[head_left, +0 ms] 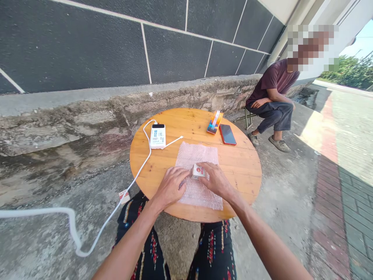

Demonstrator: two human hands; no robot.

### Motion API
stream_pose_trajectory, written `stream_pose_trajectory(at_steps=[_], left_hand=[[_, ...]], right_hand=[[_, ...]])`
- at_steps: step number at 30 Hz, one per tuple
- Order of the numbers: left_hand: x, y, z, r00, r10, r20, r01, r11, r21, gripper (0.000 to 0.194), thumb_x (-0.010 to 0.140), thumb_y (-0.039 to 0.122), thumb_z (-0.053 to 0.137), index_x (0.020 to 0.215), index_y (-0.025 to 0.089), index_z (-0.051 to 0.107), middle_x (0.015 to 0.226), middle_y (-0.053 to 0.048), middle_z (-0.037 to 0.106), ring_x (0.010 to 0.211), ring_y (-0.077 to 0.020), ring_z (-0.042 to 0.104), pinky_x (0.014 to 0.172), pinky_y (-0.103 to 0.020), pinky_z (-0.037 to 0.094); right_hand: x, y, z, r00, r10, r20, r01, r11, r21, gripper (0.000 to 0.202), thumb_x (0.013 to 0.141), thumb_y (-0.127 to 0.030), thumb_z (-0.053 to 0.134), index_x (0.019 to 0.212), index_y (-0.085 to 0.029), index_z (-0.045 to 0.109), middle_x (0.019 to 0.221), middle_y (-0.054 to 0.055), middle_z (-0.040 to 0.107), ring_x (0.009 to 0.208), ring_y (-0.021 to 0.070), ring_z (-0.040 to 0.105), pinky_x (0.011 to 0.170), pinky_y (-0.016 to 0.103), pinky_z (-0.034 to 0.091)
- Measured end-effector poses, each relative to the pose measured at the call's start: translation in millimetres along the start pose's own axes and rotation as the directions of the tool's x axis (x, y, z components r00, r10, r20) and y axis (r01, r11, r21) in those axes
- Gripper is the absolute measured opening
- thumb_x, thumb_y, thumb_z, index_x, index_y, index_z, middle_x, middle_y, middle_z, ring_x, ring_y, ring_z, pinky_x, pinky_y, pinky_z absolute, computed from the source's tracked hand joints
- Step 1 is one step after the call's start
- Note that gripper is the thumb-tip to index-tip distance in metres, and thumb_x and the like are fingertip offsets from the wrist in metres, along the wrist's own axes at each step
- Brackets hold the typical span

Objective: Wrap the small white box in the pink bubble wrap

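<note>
A sheet of pinkish bubble wrap [201, 198] lies flat on the round wooden table [241, 171]. On it sits a small white box [198, 171] with a red emblem and red lettering. My right hand [217, 179] grips the box from the right, its thumb at the near side and its fingers over the far edge. From the other side, my left hand [172, 183] rests on the wrap's left edge. Its fingers stretch toward the box, and whether the tips touch it I cannot tell.
A white power bank [158, 136] with a white cable [140, 171] stands at the table's back left. Toward the back right are an orange-and-blue packet [215, 123] and a red-edged phone [228, 134]. A person [274, 93] sits beyond. Another small box [124, 196] lies low left.
</note>
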State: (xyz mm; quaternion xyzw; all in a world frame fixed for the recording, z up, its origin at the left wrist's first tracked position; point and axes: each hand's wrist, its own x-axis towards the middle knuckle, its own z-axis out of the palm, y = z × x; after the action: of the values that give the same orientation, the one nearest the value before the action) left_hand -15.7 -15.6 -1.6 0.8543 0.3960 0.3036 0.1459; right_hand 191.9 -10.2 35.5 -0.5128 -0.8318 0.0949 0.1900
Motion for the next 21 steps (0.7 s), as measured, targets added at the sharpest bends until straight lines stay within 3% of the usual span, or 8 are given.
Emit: stream_pose_trajectory(at_steps=[3,6,9,11,15,21], left_hand=[[0.2,0.6,-0.5,1.000,-0.003,0.002,0.003,1.000,-0.001,0.047,0.075,0.010,0.051,0.120,0.021,0.056,0.121,-0.005,0.061,0.116,-0.0231,0.048,0.101,-0.043,0.035],[-0.1,1.7,-1.4,1.000,-0.006,0.004,0.006,1.000,-0.001,0.047,0.074,0.010,0.051,0.120,0.022,0.056,0.121,-0.005,0.061,0.116,-0.0232,0.048,0.101,-0.043,0.035],[-1.2,2.3,-1.7,1.000,-0.008,-0.001,0.008,1.000,-0.003,0.047,0.075,0.010,0.051,0.120,0.022,0.056,0.121,-0.005,0.061,0.116,-0.0230,0.049,0.101,-0.043,0.036],[-1.8,1.3,-0.7,1.000,-0.006,-0.012,0.006,1.000,-0.001,0.047,0.075,0.010,0.051,0.120,0.022,0.056,0.121,-0.005,0.061,0.117,-0.0233,0.048,0.102,-0.043,0.036],[-2.1,-4.0,3.3,0.998,-0.012,-0.056,0.012,1.000,-0.009,0.043,0.074,0.010,0.052,0.116,0.020,0.059,0.119,-0.006,0.062,0.118,-0.0239,0.047,0.102,-0.043,0.037],[-8.2,6.0,-9.1,0.994,-0.016,-0.105,0.010,0.998,-0.059,0.033,0.077,0.015,0.054,0.109,0.020,0.062,0.115,-0.006,0.063,0.114,-0.0229,0.051,0.100,-0.043,0.040]], right_hand=[[-1.1,1.4,1.5,1.000,-0.009,-0.002,0.009,1.000,-0.020,0.047,0.077,-0.011,0.059,0.123,-0.017,0.052,0.120,0.011,0.060,0.112,0.0243,0.053,0.093,0.040,0.040],[-11.0,-0.5,-3.3,0.997,-0.030,-0.076,0.026,0.999,-0.047,0.048,0.080,-0.018,0.061,0.126,-0.018,0.050,0.132,0.013,0.050,0.117,0.0259,0.049,0.094,0.042,0.039],[-34.5,-10.7,-12.7,0.988,-0.064,-0.141,0.057,0.997,-0.051,0.033,0.086,-0.023,0.058,0.119,-0.021,0.056,0.127,0.011,0.053,0.108,0.0239,0.053,0.090,0.040,0.040],[-54.4,-21.7,-16.5,0.991,-0.107,-0.077,0.104,0.993,-0.050,0.018,0.088,-0.024,0.055,0.105,-0.022,0.062,0.109,0.007,0.062,0.096,0.0212,0.056,0.084,0.037,0.039],[-85.1,-40.8,-6.5,0.982,-0.147,0.119,0.165,0.972,-0.165,0.008,0.088,-0.020,0.053,0.087,-0.019,0.061,0.094,0.006,0.061,0.082,0.0200,0.052,0.078,0.037,0.036],[-89.4,-40.1,20.1,0.986,-0.141,0.084,0.162,0.917,-0.364,0.016,0.087,-0.008,0.045,0.077,-0.017,0.054,0.082,0.006,0.057,0.075,0.0203,0.046,0.075,0.036,0.032]])
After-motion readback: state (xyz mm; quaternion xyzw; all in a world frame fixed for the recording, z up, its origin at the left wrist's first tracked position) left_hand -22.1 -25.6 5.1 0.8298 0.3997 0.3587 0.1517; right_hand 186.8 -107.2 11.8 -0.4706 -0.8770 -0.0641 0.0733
